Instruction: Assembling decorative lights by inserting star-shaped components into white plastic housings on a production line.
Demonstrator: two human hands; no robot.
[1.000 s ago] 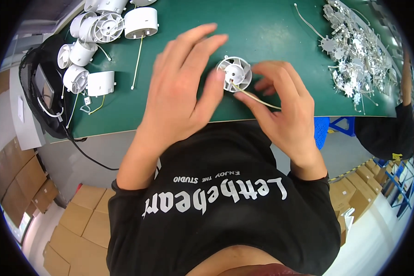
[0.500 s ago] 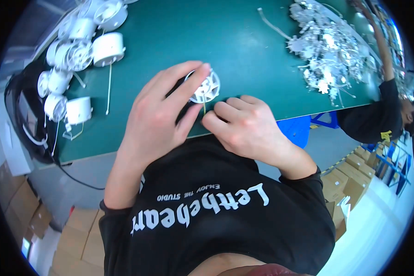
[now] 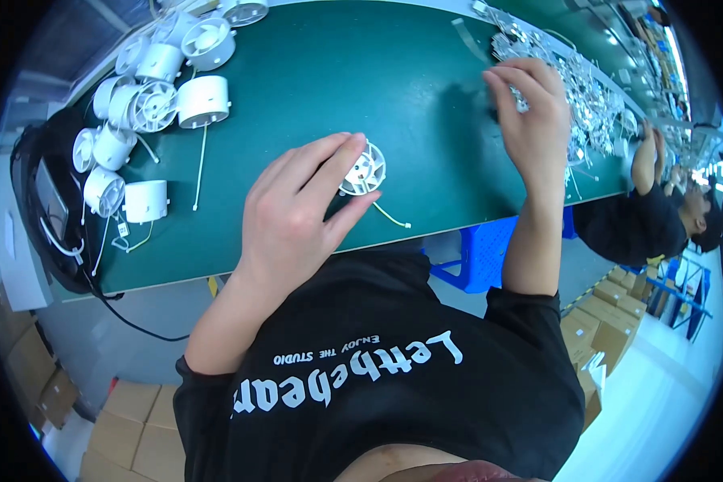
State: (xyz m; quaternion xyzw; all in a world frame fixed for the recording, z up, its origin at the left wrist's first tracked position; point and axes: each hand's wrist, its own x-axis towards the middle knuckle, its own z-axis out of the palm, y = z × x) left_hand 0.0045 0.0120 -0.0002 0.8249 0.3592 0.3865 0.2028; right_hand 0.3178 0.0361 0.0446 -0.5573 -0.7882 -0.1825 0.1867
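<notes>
My left hand (image 3: 301,193) is closed around a round white plastic fan housing (image 3: 366,170), fingers over its top and thumb at its near side. Spokes show across the housing's open face. A thin pale cable (image 3: 394,215) trails from it onto the green table, with a small connector at its end. Off to the right, my right hand (image 3: 534,108) hovers at the near-left side of a heap of small silvery-white parts (image 3: 590,100). Its fingers are curved with a gap between thumb and forefinger, and I see nothing held.
Several white fan housings (image 3: 202,102) with hanging cables stand at the table's left. Beside them lies a black bag (image 3: 52,201). A blue stool (image 3: 484,253) is under the near edge of the table (image 3: 313,72). Another person (image 3: 643,221) works at the far right; cardboard boxes (image 3: 128,434) stand below.
My right hand has left the cable by the housing and moved right and away from me to the parts heap. The cable now lies loose. My left hand still holds the housing.
</notes>
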